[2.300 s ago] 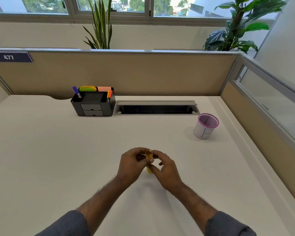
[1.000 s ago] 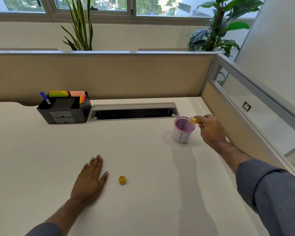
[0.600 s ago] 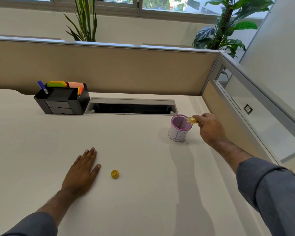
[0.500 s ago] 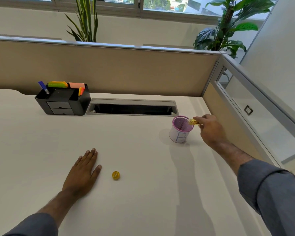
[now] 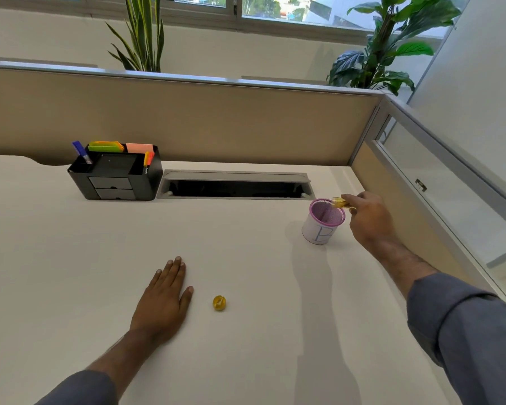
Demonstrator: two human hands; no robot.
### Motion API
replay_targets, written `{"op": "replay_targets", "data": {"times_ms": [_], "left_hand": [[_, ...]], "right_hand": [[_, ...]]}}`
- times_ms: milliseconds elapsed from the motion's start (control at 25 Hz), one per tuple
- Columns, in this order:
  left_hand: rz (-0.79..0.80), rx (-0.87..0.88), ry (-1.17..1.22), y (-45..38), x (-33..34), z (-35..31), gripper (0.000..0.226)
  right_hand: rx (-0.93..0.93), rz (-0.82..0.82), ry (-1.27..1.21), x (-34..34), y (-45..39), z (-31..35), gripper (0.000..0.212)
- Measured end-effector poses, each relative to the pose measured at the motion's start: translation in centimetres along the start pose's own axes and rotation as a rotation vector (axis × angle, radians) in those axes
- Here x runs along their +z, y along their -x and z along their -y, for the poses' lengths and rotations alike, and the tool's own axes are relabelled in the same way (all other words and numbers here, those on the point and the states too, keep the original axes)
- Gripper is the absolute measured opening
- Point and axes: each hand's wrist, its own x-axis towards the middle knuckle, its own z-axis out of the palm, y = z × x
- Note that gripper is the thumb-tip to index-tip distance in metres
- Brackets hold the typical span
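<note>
Right hand [image 5: 368,219] pinched yellow wrapper [image 5: 340,203] over far rim of pink cup [image 5: 323,222]; left hand [image 5: 162,302] lay flat on counter [image 5: 70,273], yellow ball [image 5: 219,303] just right.

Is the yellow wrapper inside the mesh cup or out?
Out: the right hand pinches the yellow wrapper above the mesh cup rim.

The left hand [image 5: 162,302] is lying flat, palm down, its fingers straight and close together and its thumb spreading out to the side. The left forearm [image 5: 114,355] is running bare back into the grey left sleeve [image 5: 79,390]. The right forearm [image 5: 403,264] is reaching forward, bare beyond the grey right sleeve [image 5: 465,331]. The right hand [image 5: 368,220] is hanging raised, its back showing and its fingers curling, the fingertips pinching a crinkled yellow wrapper [image 5: 340,203].
</note>
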Motion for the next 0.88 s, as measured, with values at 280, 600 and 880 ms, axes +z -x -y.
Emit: {"op": "replay_targets", "data": {"times_ms": [280, 600, 880], "left_hand": [[0.011, -0.011, 0.023, 0.0, -0.5, -0.2, 0.07], [0.02, -0.005, 0.005, 0.3, -1.1, -0.7, 0.072], [0.021, -0.002, 0.014, 0.3, -1.2, -0.8, 0.079]], "right_hand": [[0.058, -0.022, 0.019, 0.2, 0.7, 0.5, 0.042], [0.083, -0.026, 0.027, -0.1, 1.2, 0.8, 0.042], [0.053, -0.02, 0.087, -0.8, 0.7, 0.3, 0.042]]}}
